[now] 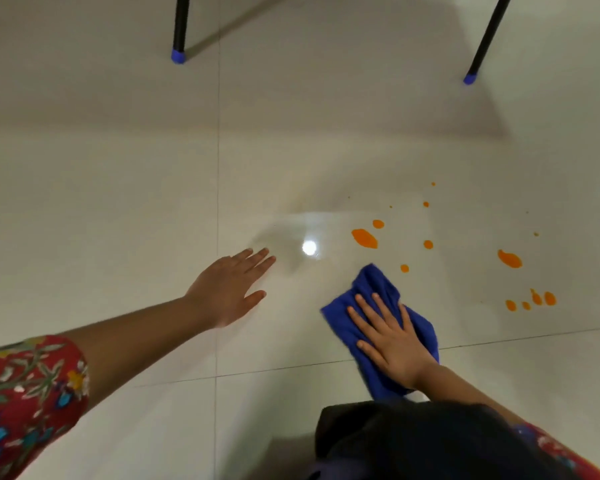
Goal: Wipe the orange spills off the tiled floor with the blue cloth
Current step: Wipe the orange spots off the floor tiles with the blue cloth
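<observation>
On the tiled floor point(118, 202), the blue cloth point(371, 289) lies under your right hand point(392, 341), whose straight fingers press it flat. Your left hand point(229, 289) is spread, holding nothing. The orange spills point(364, 238) sit just ahead, unwiped; likely next, push the cloth over them.

A rumpled blue cloth point(371, 289) lies spread on the glossy pale tiled floor point(118, 202). Just beyond it and to its right sit orange spills point(364, 238), blotches and scattered drops.
</observation>
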`<action>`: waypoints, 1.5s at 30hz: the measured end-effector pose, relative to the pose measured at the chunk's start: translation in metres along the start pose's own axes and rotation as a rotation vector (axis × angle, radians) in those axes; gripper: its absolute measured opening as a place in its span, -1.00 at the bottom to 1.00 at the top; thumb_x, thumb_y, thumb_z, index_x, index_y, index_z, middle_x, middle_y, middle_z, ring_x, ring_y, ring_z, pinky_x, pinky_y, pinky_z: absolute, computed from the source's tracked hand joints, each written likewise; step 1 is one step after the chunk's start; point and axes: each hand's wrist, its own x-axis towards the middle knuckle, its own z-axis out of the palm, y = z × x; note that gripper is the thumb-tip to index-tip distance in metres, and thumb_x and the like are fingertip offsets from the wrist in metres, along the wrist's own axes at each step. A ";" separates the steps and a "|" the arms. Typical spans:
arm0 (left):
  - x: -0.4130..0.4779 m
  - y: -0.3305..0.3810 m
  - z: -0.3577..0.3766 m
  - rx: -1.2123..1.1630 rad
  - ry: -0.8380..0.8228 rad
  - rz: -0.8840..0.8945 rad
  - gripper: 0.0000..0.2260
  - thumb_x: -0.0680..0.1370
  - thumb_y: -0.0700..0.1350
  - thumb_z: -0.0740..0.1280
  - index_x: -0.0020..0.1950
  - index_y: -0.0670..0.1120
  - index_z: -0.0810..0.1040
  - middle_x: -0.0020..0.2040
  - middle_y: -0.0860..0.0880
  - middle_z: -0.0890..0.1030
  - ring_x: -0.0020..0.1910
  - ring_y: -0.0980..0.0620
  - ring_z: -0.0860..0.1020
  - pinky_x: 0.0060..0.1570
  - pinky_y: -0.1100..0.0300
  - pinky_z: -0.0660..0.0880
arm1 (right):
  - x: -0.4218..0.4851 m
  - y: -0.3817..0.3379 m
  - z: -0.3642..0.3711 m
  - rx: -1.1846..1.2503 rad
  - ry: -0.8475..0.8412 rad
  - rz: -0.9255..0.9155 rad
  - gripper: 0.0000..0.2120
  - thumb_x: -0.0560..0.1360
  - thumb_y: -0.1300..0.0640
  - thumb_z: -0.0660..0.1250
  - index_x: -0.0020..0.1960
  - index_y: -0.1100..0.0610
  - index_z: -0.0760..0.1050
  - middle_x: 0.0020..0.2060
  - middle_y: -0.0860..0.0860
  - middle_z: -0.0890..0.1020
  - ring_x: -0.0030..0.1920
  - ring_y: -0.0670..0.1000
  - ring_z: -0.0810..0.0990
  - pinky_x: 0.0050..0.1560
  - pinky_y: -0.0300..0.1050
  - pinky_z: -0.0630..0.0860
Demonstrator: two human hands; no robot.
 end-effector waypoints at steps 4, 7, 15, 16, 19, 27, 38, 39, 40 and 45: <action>0.028 0.017 0.003 0.041 0.007 -0.033 -0.37 0.52 0.26 -0.24 0.57 0.07 -0.14 0.58 0.07 -0.08 0.56 0.03 -0.01 0.49 0.12 0.07 | 0.039 0.020 -0.017 0.070 0.121 0.103 -0.46 0.59 -0.27 -0.31 0.55 -0.22 -0.29 0.56 -0.17 -0.22 0.56 -0.01 -0.26 0.48 0.27 -0.19; 0.049 0.038 0.009 -0.006 0.026 -0.155 -0.45 0.64 0.16 -0.05 0.57 0.05 -0.13 0.58 0.06 -0.12 0.56 0.03 -0.06 0.48 0.12 0.02 | 0.040 0.006 -0.006 0.026 0.154 -0.080 -0.47 0.65 -0.16 -0.12 0.58 -0.14 -0.13 0.58 -0.12 -0.09 0.57 0.02 -0.16 0.47 0.25 -0.21; 0.065 0.097 0.042 -0.125 0.128 -0.450 -0.39 0.52 0.23 -0.22 0.53 0.10 -0.29 0.54 0.12 -0.29 0.53 0.10 -0.22 0.47 0.12 -0.15 | 0.028 0.105 -0.008 0.091 0.267 0.196 -0.46 0.62 -0.21 -0.18 0.57 -0.18 -0.12 0.58 -0.14 -0.08 0.58 0.02 -0.14 0.46 0.35 -0.02; 0.070 0.101 0.043 -0.120 0.152 -0.451 -0.41 0.55 0.21 -0.19 0.53 0.10 -0.30 0.54 0.11 -0.28 0.54 0.09 -0.22 0.47 0.12 -0.16 | 0.043 0.094 -0.013 0.100 0.285 0.240 -0.46 0.62 -0.20 -0.16 0.58 -0.16 -0.11 0.58 -0.12 -0.07 0.58 0.04 -0.13 0.47 0.33 -0.06; 0.088 0.111 0.041 -0.162 0.192 -0.484 -0.42 0.63 0.13 -0.02 0.54 0.08 -0.27 0.56 0.09 -0.26 0.55 0.06 -0.21 0.47 0.10 -0.16 | 0.046 0.055 -0.004 0.125 0.326 0.234 -0.45 0.62 -0.16 -0.10 0.58 -0.13 -0.07 0.58 -0.10 -0.04 0.58 0.07 -0.09 0.48 0.28 -0.11; 0.113 0.110 0.038 -0.150 0.195 -0.475 -0.43 0.64 0.12 0.00 0.56 0.09 -0.24 0.56 0.11 -0.26 0.55 0.07 -0.22 0.48 0.12 -0.20 | 0.043 0.128 -0.013 0.180 0.398 0.539 -0.43 0.59 -0.16 -0.16 0.58 -0.11 -0.02 0.58 -0.10 0.01 0.57 0.03 -0.05 0.48 0.32 -0.02; 0.132 0.096 0.053 -0.060 0.238 -0.369 -0.45 0.60 0.17 -0.16 0.57 0.08 -0.21 0.58 0.09 -0.20 0.55 0.06 -0.19 0.50 0.08 -0.20 | 0.042 0.121 -0.008 0.222 0.422 0.606 -0.45 0.61 -0.11 -0.15 0.59 -0.05 0.00 0.58 -0.10 0.03 0.57 -0.02 -0.05 0.52 0.20 -0.06; 0.133 0.096 0.054 -0.053 0.245 -0.371 -0.45 0.60 0.16 -0.16 0.57 0.07 -0.20 0.58 0.08 -0.19 0.56 0.04 -0.18 0.50 0.06 -0.18 | 0.059 0.128 -0.015 0.230 0.436 0.682 -0.43 0.60 -0.13 -0.19 0.59 -0.04 -0.02 0.58 -0.09 0.01 0.57 -0.01 -0.06 0.52 0.22 -0.08; 0.133 0.096 0.055 -0.051 0.251 -0.371 -0.45 0.60 0.16 -0.16 0.57 0.06 -0.19 0.58 0.07 -0.18 0.56 0.04 -0.16 0.50 0.04 -0.16 | 0.077 0.132 -0.025 0.260 0.441 0.740 -0.41 0.58 -0.15 -0.24 0.59 -0.04 -0.04 0.58 -0.08 -0.01 0.57 0.00 -0.08 0.52 0.23 -0.11; 0.132 0.096 0.054 -0.056 0.277 -0.359 -0.45 0.61 0.14 -0.12 0.58 0.05 -0.14 0.59 0.06 -0.12 0.56 0.02 -0.11 0.50 0.01 -0.08 | 0.083 0.094 -0.030 0.216 0.425 0.515 -0.43 0.60 -0.13 -0.17 0.59 -0.04 -0.02 0.58 -0.09 0.00 0.58 0.00 -0.06 0.52 0.22 -0.07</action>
